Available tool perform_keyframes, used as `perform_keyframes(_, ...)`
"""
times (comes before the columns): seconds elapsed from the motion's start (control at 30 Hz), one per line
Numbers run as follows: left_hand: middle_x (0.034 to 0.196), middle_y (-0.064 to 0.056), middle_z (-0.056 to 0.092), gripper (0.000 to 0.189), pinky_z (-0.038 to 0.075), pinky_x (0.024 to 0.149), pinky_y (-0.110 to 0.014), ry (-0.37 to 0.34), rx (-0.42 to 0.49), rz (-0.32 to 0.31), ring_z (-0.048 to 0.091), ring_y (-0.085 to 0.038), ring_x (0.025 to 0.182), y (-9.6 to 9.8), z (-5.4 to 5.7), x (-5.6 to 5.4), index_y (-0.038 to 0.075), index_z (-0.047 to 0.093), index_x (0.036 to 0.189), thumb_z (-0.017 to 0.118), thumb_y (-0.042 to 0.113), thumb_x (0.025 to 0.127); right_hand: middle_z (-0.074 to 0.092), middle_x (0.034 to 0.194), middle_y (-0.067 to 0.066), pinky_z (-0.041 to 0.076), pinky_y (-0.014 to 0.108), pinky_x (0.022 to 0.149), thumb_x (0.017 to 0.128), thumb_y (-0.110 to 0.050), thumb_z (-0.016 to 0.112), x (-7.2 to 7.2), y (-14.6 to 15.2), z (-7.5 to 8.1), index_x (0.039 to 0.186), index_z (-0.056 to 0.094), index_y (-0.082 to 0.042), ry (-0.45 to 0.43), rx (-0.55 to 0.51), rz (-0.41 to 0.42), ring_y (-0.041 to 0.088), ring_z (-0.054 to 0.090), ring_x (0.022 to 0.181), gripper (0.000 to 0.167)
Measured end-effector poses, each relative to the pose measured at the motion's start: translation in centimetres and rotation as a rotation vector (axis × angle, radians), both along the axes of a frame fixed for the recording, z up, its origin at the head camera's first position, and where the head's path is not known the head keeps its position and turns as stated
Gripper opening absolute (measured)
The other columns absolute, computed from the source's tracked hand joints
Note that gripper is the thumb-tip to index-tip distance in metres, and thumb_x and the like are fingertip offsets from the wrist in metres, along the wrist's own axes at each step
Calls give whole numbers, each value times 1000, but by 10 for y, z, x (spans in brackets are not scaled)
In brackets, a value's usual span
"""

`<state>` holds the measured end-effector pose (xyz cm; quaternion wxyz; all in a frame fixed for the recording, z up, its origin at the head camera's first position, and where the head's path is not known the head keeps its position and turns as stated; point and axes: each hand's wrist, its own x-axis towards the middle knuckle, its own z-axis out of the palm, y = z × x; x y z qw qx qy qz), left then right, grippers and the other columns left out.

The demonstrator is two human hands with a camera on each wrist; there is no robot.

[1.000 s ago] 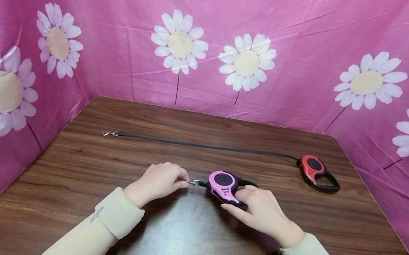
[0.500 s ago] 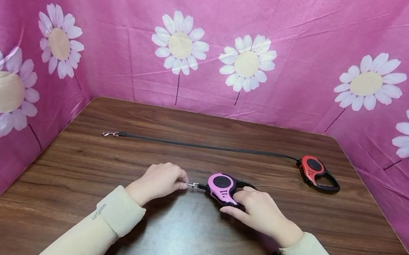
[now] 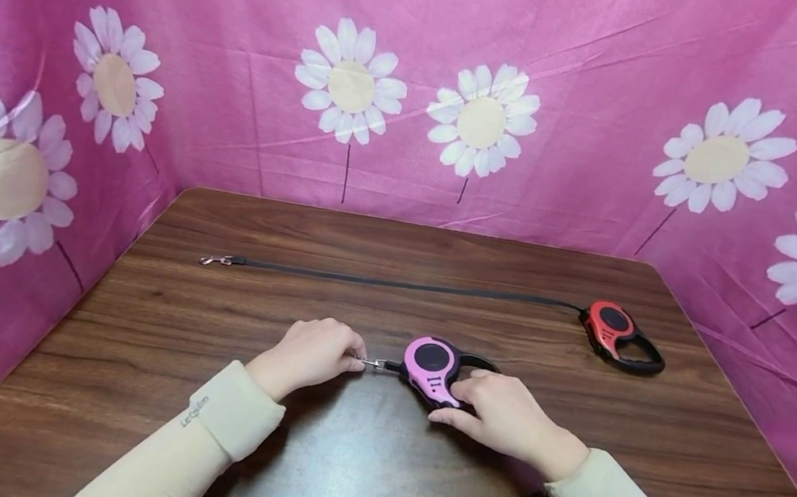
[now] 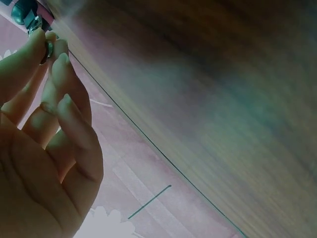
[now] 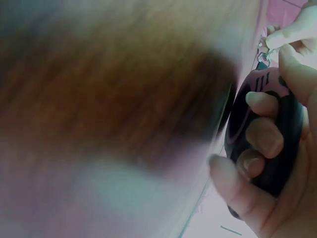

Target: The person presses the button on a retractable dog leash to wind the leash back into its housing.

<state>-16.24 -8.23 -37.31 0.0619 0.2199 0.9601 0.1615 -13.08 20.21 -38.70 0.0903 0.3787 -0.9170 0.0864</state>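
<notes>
The left hand point(image 3: 314, 353) pinches the metal clip point(image 3: 375, 364); the right hand point(image 3: 508, 414) grips the pink leash point(image 3: 431, 357) at its black handle point(image 3: 480, 361); this leash is between the hands, around the middle of the surface point(image 3: 141, 335), well in from its edges; behind, the red leash point(image 3: 610, 326) lies near the right edge, its black strap point(image 3: 395, 284) running leftward from the casing; bare wood separates the two leashes.
</notes>
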Motion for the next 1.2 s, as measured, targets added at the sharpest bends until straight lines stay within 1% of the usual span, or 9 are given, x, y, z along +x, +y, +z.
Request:
perform_keyframes(0.17,85,14,71,5,48,65,-42,-8,-5,5,66,-12,78,0,0,0,30,74,83,74,30,89,38,62,-17,34,23,50,87,-60,65,2,0,-2,63,45,-30,-125,36,-80,2,39,64,43)
perform_keyframes(0.27,86,13,72,5,48,66,-42,-6,-11,0,67,-13,79,1,-1,1,29,75,84,74,30,89,39,62,-19,34,23,50,86,-58,66,4,1,-2,63,45,-30,-153,52,-103,3,40,66,42)
perform_keyframes(0.33,85,13,72,5,48,66,-43,-2,-12,0,67,-13,80,1,-1,1,29,75,84,74,30,88,40,63,-19,34,24,50,85,-57,68,5,1,-3,65,46,-29,-149,52,-106,3,41,67,41)
perform_keyframes(0.53,85,12,72,4,49,67,-44,6,-14,9,68,-15,81,1,0,2,28,75,83,75,29,88,37,64,-16,33,23,50,81,-56,72,5,0,-2,67,47,-27,-78,50,-117,4,40,66,40)
perform_keyframes(0.67,84,11,72,6,49,67,-45,14,-17,13,68,-17,81,1,0,3,27,74,82,76,30,87,45,72,-15,35,23,52,80,-55,74,6,1,-2,69,54,-26,-32,71,-93,7,44,72,37)
perform_keyframes(0.77,84,9,72,8,50,66,-46,18,-27,17,69,-18,81,1,-1,3,27,73,80,77,30,86,49,79,-13,37,23,53,78,-55,75,6,3,-2,73,60,-25,-32,81,-90,7,44,76,34)
perform_keyframes(0.83,84,9,72,9,50,67,-46,16,-37,23,69,-19,81,0,-2,2,28,72,79,77,30,86,51,81,-13,38,23,54,77,-54,77,6,3,-2,75,61,-25,-36,76,-95,8,44,78,33)
perform_keyframes(1.03,85,10,71,10,50,68,-47,8,-56,32,68,-17,81,-1,-4,2,29,70,78,77,33,85,53,81,-14,42,24,57,77,-53,77,6,5,-1,78,63,-26,-38,53,-97,8,47,81,31)
perform_keyframes(1.2,86,11,70,9,50,70,-47,14,-69,36,68,-16,84,-2,-3,3,30,70,81,76,36,86,55,81,-15,44,25,58,81,-52,75,5,6,2,79,63,-28,-22,24,-108,7,50,82,27)
